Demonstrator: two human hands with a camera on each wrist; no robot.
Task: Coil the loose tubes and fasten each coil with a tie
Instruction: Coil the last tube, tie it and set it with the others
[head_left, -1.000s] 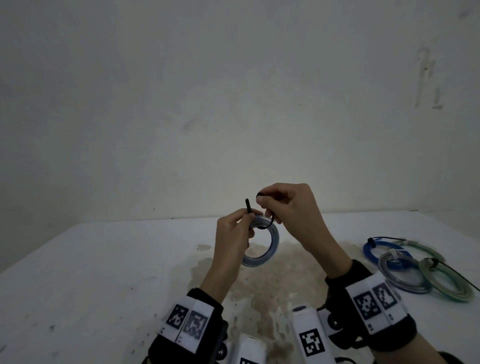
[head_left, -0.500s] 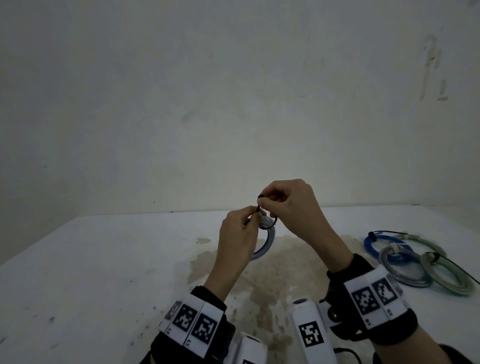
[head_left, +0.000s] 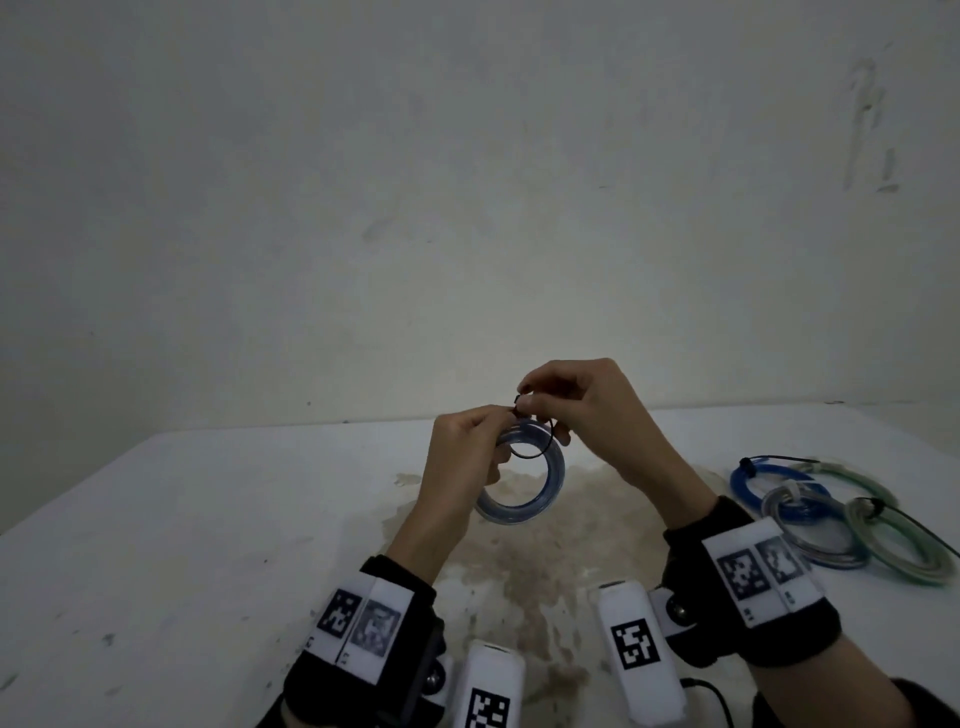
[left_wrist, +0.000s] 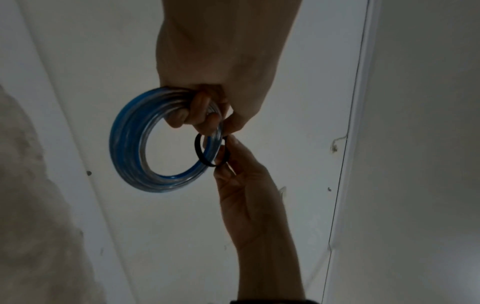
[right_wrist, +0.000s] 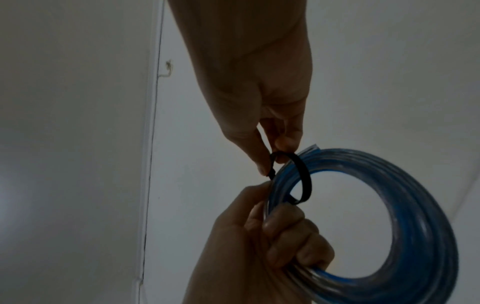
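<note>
Left hand (head_left: 462, 457): raised above the table, fingers curled round the upper left part of the blue-and-clear tube coil (head_left: 540, 493); the left wrist view shows fingertips (left_wrist: 197, 105) wrapped through the ring, bunching the turns together. Right hand (head_left: 592, 410): raised just right of the left, thumb and forefinger pinching the black tie (head_left: 535, 452) near its top end; the other fingers are loosely curled. Both hands meet at the top of the coil, knuckles almost touching.

Table (head_left: 182, 545): white, with a large brownish stain (head_left: 519, 561) at centre, directly under the held coil, and small dark specks at left. Pale wall behind, scuffed at upper right.

Held coil: several turns, hanging in the air, well clear of the table surface, ring roughly upright and facing the person. The tie forms a small loose loop round the coil's bundle at the top; a gap shows between loop and tube, so it is not drawn tight.

Finished coils, far right on the table, overlapping one another: blue coil (head_left: 748, 488) farthest, grey-clear coil (head_left: 810, 540) in the middle, green coil (head_left: 904, 551) rightmost. Thin dark ties trail from the blue and green ones.

Both wrists: dark bands with white printed marker tags (head_left: 758, 571)
</note>
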